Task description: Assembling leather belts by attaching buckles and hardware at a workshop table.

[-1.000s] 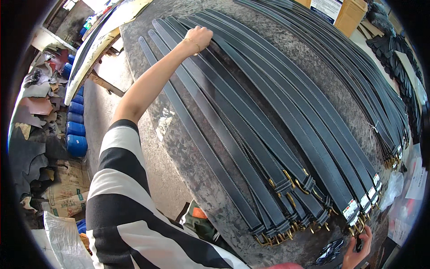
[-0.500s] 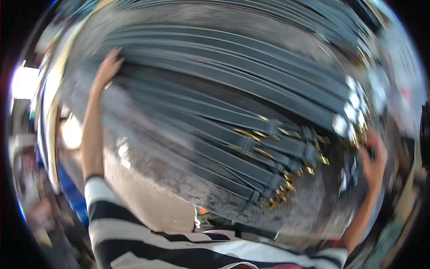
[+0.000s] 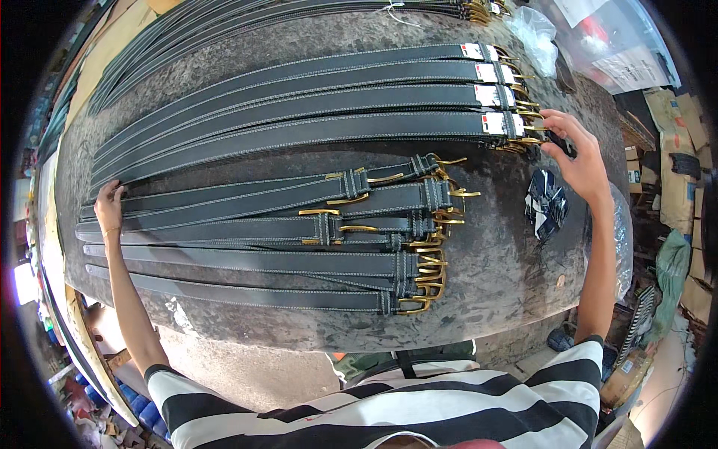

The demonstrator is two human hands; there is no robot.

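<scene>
Black leather belts with pale stitching lie in two groups across a dark worktable (image 3: 508, 277). In the farther group, the belts (image 3: 321, 97) run side by side with white tags (image 3: 493, 123) near their gold buckles. My left hand (image 3: 111, 206) is closed at the left tail end of the nearest tagged belt (image 3: 299, 144). At the other end, my right hand (image 3: 580, 153) curves around the buckle tips, thumb and fingers apart. Closer to me lies the untagged group (image 3: 247, 258), its gold buckles (image 3: 428, 280) unevenly staggered.
More belts (image 3: 247, 19) lie along the far edge, tied with white string. A crumpled dark wrapper (image 3: 546, 206) sits below my right hand. A clear plastic bag (image 3: 535, 37) and a translucent bin (image 3: 613, 49) stand far right. Cardboard (image 3: 669, 165) lies beyond the table's right side.
The view has levelled and sharpened. My left hand has come nearer along the belts' tail ends. My right hand remains by the tagged belts' buckles, and those belts now lie straighter.
</scene>
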